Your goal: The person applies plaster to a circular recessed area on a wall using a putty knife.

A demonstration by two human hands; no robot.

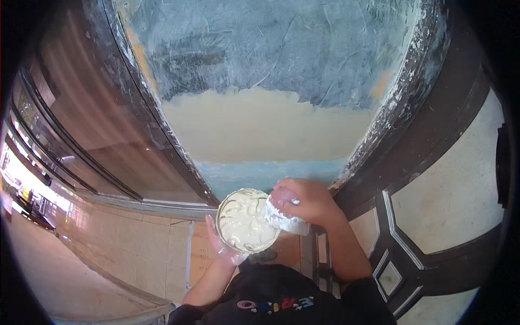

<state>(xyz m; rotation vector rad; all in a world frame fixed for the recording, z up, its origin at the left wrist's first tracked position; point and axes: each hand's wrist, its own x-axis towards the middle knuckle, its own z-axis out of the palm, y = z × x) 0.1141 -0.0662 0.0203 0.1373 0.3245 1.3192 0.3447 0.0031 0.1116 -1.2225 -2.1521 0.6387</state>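
Note:
My left hand (225, 246) cups a round tub from below and from its left side. The tub's rim (219, 219) is smeared, and creamy off-white putty (246, 225) with swirled ridges fills it. At the tub's right edge my right hand (303, 200) is closed on a flat, pale putty spreader (292, 222) coated with white putty. Putty also sticks to the fingers of both hands. Ahead stands a wall panel with a rough blue-grey upper part (271, 49), a smooth beige band (265, 127) across its middle and a light blue strip (271, 169) beneath.
Worn dark frames with flaking paint, left (138, 92) and right (398, 81), border the panel. A dark door with pale panels (433, 200) stands at the right. On the left are brown glazed panes (95, 103). A cardboard piece (203, 252) lies on the tiled floor (146, 244).

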